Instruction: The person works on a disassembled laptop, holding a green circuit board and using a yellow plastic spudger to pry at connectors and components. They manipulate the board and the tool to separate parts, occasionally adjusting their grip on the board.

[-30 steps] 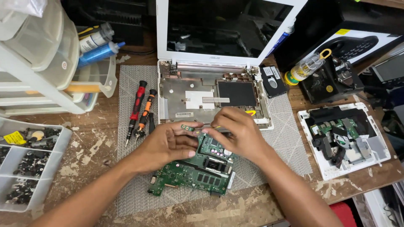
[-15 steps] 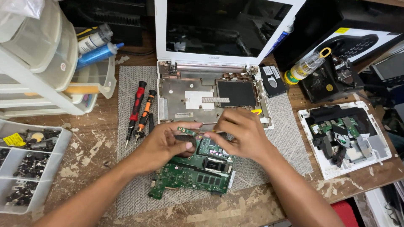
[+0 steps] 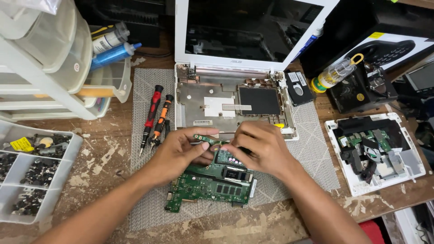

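A green laptop motherboard (image 3: 209, 185) lies on a grey mat (image 3: 149, 104), in front of an opened white laptop base (image 3: 217, 106) with its screen (image 3: 244, 31) raised. My left hand (image 3: 181, 151) and my right hand (image 3: 260, 147) meet over the board's upper edge. Together they pinch a small narrow green circuit card (image 3: 204, 138) held just above the motherboard. My fingers hide much of the card and the board's top part.
Red and orange screwdrivers (image 3: 153, 115) lie left of the laptop base. A clear parts organiser (image 3: 27, 176) with screws sits at far left, plastic drawers (image 3: 54, 68) behind it. A white tray of dismantled parts (image 3: 375, 151) lies at right, near a small bottle (image 3: 334, 72).
Both hands have shifted slightly up and together on the small card over the motherboard's top edge. The motherboard has stayed in place.
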